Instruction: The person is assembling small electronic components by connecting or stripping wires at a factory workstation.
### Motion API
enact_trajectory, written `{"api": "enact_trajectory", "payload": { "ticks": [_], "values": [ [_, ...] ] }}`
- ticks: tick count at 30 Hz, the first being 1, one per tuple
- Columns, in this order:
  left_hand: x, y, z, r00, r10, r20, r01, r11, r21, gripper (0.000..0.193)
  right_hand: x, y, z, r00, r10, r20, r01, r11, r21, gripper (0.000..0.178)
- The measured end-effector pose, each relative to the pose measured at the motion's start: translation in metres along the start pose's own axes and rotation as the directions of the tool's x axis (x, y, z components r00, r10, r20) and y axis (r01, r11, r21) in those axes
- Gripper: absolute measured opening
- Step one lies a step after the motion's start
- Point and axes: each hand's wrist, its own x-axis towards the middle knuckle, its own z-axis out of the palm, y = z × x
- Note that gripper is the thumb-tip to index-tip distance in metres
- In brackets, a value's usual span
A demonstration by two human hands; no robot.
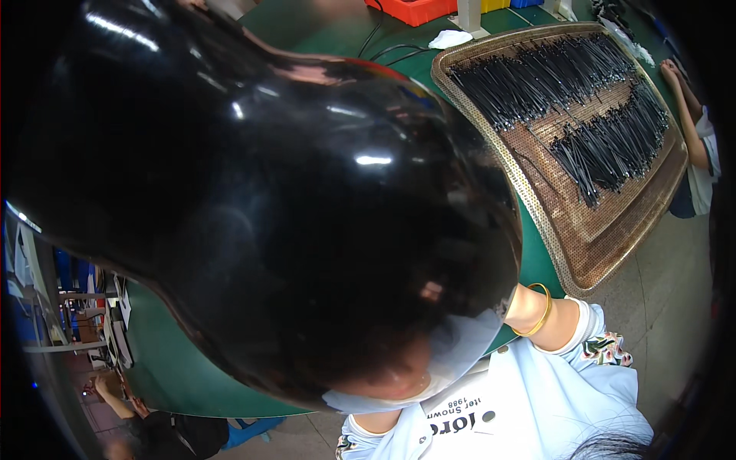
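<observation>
Two heaps of black cable ties [583, 115] lie on the perforated tray [606, 245] at the bench [172, 368] edge, well apart from you. Your head blocks the view; only your right forearm [537, 310] shows, so I cannot tell either hand's grip. Reaching blind, you risk scattering ties.

Head camera looks steeply down, very near glossy black object [261, 192] blocking most view; mesh tray [606, 230] upper right.
</observation>
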Motion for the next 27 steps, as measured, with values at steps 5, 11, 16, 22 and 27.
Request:
{"api": "enact_trajectory", "payload": {
  "ticks": [5, 11, 16, 22, 27],
  "values": [
    [0.0000, -0.0022, -0.0006, 0.999, 0.008, 0.032, -0.011, 0.995, 0.096, 0.012, -0.0002, 0.0063, -0.0058, 0.989, -0.137, 0.053, 0.143, 0.983, -0.115, 0.016],
    [-0.0004, -0.0007, -0.0024, 0.998, -0.013, 0.069, 0.001, 0.985, 0.171, 0.011, 0.0006, 0.0015, -0.0049, 0.984, -0.162, 0.077, 0.177, 0.946, -0.273, 0.016],
    [0.0005, -0.0007, -0.0012, 0.997, 0.007, 0.073, -0.018, 0.988, 0.155, 0.011, 0.0000, 0.0007, -0.0056, 0.976, -0.186, 0.113, 0.210, 0.938, -0.274, 0.017],
    [0.0002, -0.0007, -0.0024, 0.997, 0.005, 0.071, -0.019, 0.979, 0.201, 0.012, -0.0002, 0.0008, -0.0044, 0.983, -0.159, 0.097, 0.179, 0.949, -0.259, 0.016],
    [-0.0016, 0.0018, 0.0026, 0.999, -0.015, 0.029, 0.012, 0.991, 0.133, 0.008, 0.0005, 0.0023, -0.0047, 0.989, -0.124, 0.086, 0.140, 0.963, -0.229, 0.016]
  ]
}}
